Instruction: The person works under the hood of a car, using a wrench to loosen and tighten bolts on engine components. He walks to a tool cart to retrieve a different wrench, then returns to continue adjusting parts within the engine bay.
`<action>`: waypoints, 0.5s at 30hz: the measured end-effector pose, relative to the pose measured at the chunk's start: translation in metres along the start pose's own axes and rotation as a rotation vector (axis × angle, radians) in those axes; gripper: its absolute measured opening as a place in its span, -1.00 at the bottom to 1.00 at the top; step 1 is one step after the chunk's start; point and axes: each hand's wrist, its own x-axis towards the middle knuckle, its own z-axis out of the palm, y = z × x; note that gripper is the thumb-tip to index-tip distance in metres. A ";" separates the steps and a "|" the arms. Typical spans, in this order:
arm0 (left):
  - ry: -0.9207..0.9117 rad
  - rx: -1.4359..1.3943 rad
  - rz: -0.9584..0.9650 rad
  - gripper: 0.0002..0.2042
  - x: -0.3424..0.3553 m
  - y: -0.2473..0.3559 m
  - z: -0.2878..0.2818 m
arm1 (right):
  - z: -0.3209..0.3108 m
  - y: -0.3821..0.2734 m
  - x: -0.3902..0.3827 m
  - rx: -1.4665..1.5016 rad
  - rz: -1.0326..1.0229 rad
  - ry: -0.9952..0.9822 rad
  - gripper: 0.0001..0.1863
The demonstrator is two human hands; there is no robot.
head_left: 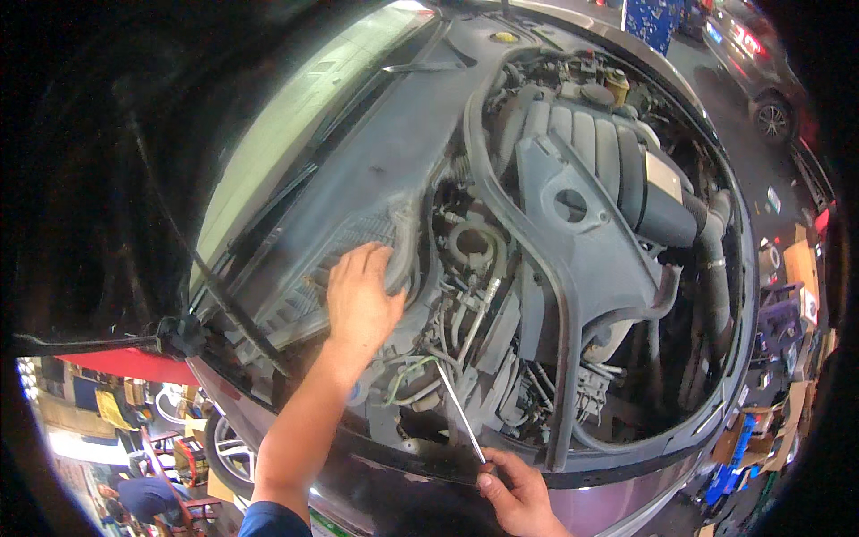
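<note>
Our right hand [519, 497] pinches a thin metal rod [461, 412], its far end near a green wire [399, 377]; our left hand [362, 300] lies over the grey cowl panel [394, 170], but we cannot tell whether it grips.

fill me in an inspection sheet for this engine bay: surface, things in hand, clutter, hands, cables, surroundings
surface: dark cowl panel beside the windshield; grey engine cover in place
job's things: thin silver rod, slanting into the bay; whether its far end touches anything is unclear
clutter: cardboard boxes on the right
hands: left hand over the cowl's grille area, grip unclear; right hand pinches the rod's near end
cables: green line near the rod's far end, wire or hose unclear
surroundings: another car at upper right; person in blue at lower left
</note>
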 end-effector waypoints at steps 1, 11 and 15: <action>-0.006 0.001 -0.011 -0.42 -0.003 0.002 0.002 | 0.001 0.002 0.000 0.032 0.016 0.008 -0.63; -0.027 0.029 0.103 -0.32 -0.036 0.022 -0.007 | 0.006 0.003 0.000 -0.065 -0.073 0.017 -0.61; -0.011 0.008 0.107 -0.33 -0.040 0.021 -0.004 | 0.009 -0.001 -0.003 0.096 0.073 0.051 -0.64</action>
